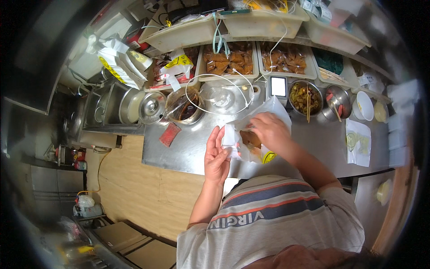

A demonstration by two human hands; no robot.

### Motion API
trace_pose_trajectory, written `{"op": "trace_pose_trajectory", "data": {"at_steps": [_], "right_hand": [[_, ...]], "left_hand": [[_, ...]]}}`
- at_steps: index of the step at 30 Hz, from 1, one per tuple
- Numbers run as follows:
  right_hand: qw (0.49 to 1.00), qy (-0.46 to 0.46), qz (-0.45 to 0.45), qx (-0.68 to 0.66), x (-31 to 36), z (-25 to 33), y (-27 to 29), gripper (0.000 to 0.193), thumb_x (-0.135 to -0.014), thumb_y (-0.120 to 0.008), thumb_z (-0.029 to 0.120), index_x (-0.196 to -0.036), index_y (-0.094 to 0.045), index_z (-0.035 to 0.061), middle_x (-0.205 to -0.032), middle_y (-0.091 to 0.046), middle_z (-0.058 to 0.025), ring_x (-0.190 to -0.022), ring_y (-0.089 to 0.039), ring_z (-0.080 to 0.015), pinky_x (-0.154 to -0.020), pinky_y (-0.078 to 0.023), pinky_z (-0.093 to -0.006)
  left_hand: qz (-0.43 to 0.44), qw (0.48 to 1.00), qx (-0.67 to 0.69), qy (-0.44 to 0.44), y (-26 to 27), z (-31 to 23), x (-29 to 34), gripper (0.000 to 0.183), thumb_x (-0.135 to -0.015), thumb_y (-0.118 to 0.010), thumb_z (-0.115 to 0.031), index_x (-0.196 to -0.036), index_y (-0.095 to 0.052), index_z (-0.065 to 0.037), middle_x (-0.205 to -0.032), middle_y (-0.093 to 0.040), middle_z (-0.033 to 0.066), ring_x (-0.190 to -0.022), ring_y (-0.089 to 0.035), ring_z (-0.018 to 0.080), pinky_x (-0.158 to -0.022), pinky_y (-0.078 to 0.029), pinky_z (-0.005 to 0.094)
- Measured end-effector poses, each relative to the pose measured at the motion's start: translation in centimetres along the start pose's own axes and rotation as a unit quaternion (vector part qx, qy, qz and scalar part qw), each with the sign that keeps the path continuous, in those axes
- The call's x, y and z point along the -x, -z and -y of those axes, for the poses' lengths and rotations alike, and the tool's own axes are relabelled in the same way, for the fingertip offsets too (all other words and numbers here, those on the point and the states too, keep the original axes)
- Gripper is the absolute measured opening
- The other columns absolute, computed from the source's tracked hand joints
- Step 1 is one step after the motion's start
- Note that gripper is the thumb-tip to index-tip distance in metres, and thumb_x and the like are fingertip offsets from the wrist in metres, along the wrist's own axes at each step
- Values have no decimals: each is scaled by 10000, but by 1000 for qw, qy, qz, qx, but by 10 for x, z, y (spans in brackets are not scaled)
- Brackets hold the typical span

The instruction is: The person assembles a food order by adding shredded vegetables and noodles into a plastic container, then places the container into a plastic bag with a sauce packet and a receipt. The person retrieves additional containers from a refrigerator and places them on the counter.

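The left hand held a white, yellow-printed bag at left; the right hand curved over flat brown food, its grasp indeterminable.

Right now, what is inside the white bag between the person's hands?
A brown piece, probably food, shows inside the white bag. The right hand and the bag itself cover the rest, so whether more lies beneath cannot be seen.

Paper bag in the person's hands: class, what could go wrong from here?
The paper bag with brown food is between the left hand and right hand; if it tilts, food might slip out.
The chopsticks jut over the rim of their bowl, beyond the right hand, so a brush of the arm could knock them.
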State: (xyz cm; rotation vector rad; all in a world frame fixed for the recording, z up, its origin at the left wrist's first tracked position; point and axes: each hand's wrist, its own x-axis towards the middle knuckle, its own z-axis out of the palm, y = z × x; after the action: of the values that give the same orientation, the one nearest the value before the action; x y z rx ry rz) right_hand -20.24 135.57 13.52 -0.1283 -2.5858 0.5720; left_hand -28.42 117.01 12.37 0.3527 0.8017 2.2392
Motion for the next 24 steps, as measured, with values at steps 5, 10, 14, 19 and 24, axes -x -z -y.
{"op": "trace_pose_trajectory", "data": {"at_steps": [5,10,14,19,24], "right_hand": [[986,-78,35,144,28,1,40,351,-675,-687,226,-937,-588,15,-918,-556,-117,-912,-488,-280,-857,-355,-372],[942,-132,178,252,52,-21,30,329,-688,-636,323,-847,-649,36,-817,-583,-124,-886,-489,-266,-893,-288,-410],[911,-150,247,294,67,-37,22,303,-733,-601,348,-768,-674,56,-763,-605,-106,-920,-491,-264,-908,-279,-406],[976,-143,124,110,76,-57,24,153,-766,-589,205,-768,-649,65,-809,-613,-116,-842,-532,-266,-843,-342,-415],[888,-147,-15,-436,72,-53,40,88,-793,-601,98,-797,-542,32,-801,-586,-61,-784,-540,-136,-724,-416,-277]], "left_hand": [[-74,989,-75,102,11,5,12,452,-803,-535,47,-1224,-386,-24,-1167,-482,106,-890,-583,236,-756,-508,355],[8,966,-149,211,1,6,12,243,-776,-613,12,-1000,-520,-3,-854,-610,81,-692,-600,169,-607,-506,294],[83,957,-150,233,-4,5,8,148,-797,-577,27,-929,-527,-15,-825,-623,94,-674,-606,172,-613,-504,295],[102,957,-102,250,-26,2,1,98,-863,-510,-55,-958,-493,-43,-927,-613,204,-846,-618,320,-788,-484,412],[139,965,92,202,-25,7,-7,329,-784,-425,75,-1086,-484,-41,-1176,-493,270,-1087,-503,410,-919,-417,504]]}}
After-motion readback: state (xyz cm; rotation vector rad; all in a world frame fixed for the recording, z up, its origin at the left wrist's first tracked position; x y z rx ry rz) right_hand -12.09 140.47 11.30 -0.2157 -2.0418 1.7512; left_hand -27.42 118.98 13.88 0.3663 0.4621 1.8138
